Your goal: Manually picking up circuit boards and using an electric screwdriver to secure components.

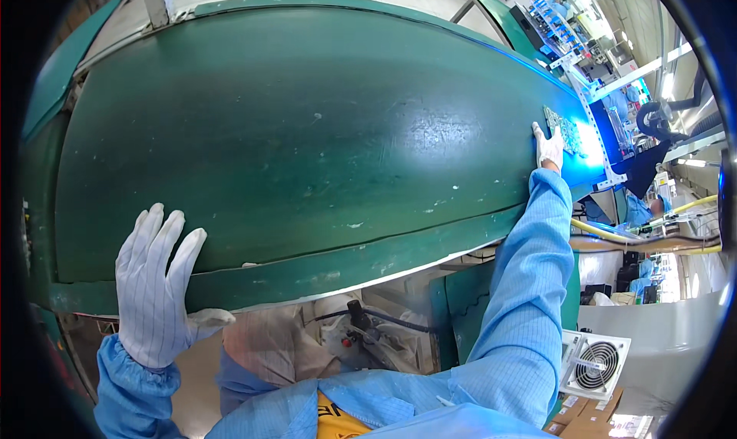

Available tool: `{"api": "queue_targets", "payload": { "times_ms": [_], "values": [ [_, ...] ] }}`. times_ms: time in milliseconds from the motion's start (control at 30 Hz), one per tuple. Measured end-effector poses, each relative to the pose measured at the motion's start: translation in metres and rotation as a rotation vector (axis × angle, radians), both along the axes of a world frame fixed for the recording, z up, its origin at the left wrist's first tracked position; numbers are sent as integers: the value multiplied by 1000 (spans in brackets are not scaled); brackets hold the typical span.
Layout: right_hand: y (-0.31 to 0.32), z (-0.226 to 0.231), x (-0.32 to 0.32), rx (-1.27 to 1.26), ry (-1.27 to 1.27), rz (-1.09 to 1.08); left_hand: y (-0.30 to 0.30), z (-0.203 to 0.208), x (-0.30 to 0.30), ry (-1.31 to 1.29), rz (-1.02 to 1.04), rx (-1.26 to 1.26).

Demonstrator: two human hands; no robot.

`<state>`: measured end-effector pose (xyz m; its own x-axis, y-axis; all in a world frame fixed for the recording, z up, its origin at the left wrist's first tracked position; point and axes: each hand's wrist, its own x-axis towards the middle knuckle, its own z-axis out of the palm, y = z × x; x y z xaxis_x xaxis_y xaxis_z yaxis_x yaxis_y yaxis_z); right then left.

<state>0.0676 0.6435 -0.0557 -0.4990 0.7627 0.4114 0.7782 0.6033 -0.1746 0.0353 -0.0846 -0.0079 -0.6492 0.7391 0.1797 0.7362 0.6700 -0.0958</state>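
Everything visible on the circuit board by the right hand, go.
Circuit board: thin, green-looking panel, crowded with small pale parts too fine to identify. It sits near the right end of the green work surface, in bright blue-white light that washes out its right side. It looks roughly flat, but whether it lies fully on the surface is unclear. The gloved right hand is at its left edge, apparently touching it; how firm the hold is can't be told.
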Motion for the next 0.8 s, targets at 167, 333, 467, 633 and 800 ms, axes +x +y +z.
{"api": "queue_targets", "payload": {
  "times_ms": [167, 333, 467, 633, 800],
  "values": [
    [-4, 3, -2, -61, 1, 41, 0, 6, 4, 7, 9, -8],
    [-69, 15, -14, 148, 82, 127, -2, 2, -1, 41, -22, 72],
    [-129, 15, -32, 327, 51, 303, -5, 9, 1, 49, -37, 191],
    [-281, 57, -28, 64, -3, 520, -15, 6, 6, 1, -50, 310],
    [-447, 94, 4, -189, 33, 860, -8, 0, 8, -41, 7, 494]
  ]
}}
